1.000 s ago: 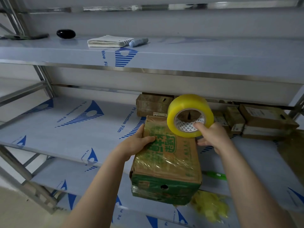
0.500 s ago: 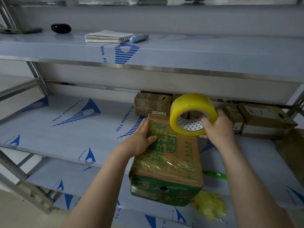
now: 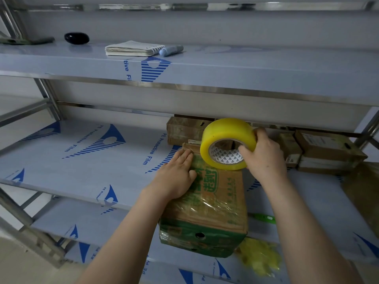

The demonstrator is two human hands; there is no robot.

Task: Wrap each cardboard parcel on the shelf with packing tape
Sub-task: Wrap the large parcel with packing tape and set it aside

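A brown and green cardboard parcel (image 3: 213, 203), partly covered in shiny tape, lies on the middle shelf (image 3: 86, 160) and overhangs its front edge. My left hand (image 3: 174, 177) presses flat on the parcel's top left side, fingers together. My right hand (image 3: 262, 154) grips a big yellow roll of packing tape (image 3: 225, 140), thumb inside the core, and holds it against the parcel's far end. More cardboard parcels (image 3: 184, 130) stand at the back of the shelf, with a stack of flat ones (image 3: 326, 150) at the right.
The upper shelf (image 3: 246, 70) carries a spiral notebook (image 3: 133, 49), a blue marker (image 3: 171, 51) and a black oval object (image 3: 77, 38). A green strip (image 3: 264, 218) lies right of the parcel. Crumpled yellow tape (image 3: 258, 257) sits on the lower shelf. Steel uprights stand at left.
My right hand shifted its grip round the tape roll and moved it slightly right and back over the parcel's far end. My left hand slid forward and flattened on the parcel.
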